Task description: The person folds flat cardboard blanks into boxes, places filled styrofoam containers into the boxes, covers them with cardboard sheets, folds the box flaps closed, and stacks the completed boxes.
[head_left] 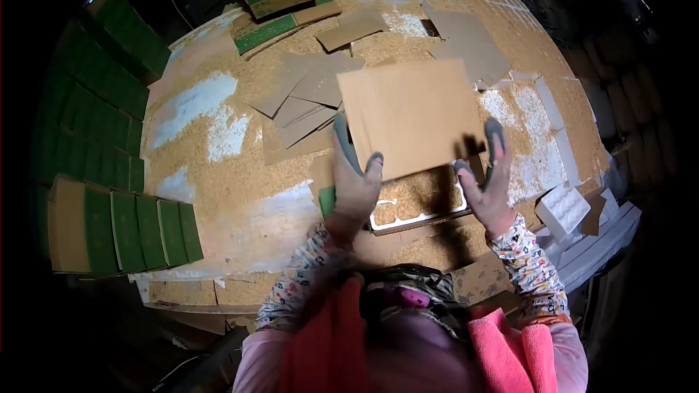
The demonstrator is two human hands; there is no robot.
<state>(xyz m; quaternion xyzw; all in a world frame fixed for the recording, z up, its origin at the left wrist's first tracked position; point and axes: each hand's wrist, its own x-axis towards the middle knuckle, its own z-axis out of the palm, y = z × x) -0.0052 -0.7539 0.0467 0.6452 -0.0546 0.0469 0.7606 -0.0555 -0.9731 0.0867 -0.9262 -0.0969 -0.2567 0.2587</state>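
The left hand (357,185) holds a flat, brown, rectangular cardboard sheet (408,116) above a white-rimmed open box (422,220); the right hand (489,193), spread wide, perhaps steadies it, contact unclear.

Strong light falls on the table (211,211) in the middle of the frame and throws dark, soft-edged shadows just below the hands, while the surroundings sink into near-black. White patches on the tabletop look brightest. The wide lens bows the table's outline, and the head at bottom centre is blurred.
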